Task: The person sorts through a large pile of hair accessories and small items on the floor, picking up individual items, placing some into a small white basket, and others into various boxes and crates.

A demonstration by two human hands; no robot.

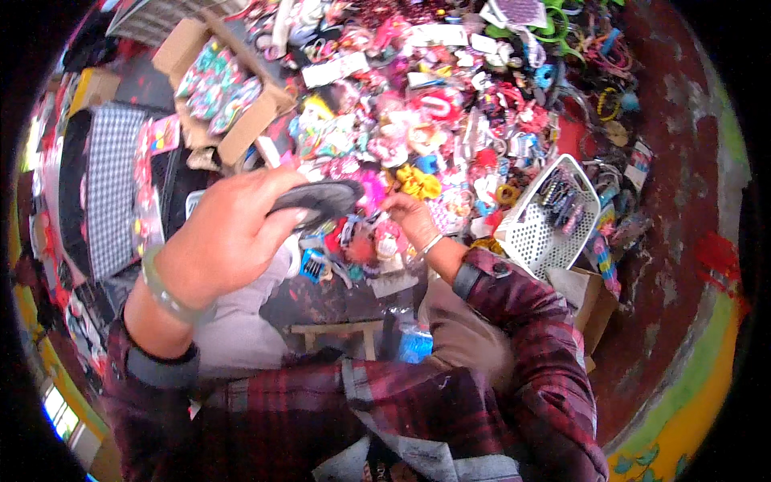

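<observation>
My left hand [233, 221] is raised over the near left of a heap of hair accessories [393, 132]. Between its thumb and fingers it grips a dark, flat, rounded band [328, 199], which may be a fabric headband; its exact kind is unclear. To the right, my right hand [414, 218] hovers low over the heap with thumb and fingertips pinched together. Whatever is in that pinch, if anything, is too small to make out. Just beyond those fingertips lies a yellow scrunchie [418, 183], with a bright magenta piece [371, 193] beside it.
A white perforated basket [534, 241] at right holds dark patterned hair pieces. An open cardboard box [229, 149] of bagged colourful items stands far left, near a checkered cloth-covered bag [116, 185]. Green headbands [558, 32] lie far right. A wooden stool [337, 329] shows between my legs.
</observation>
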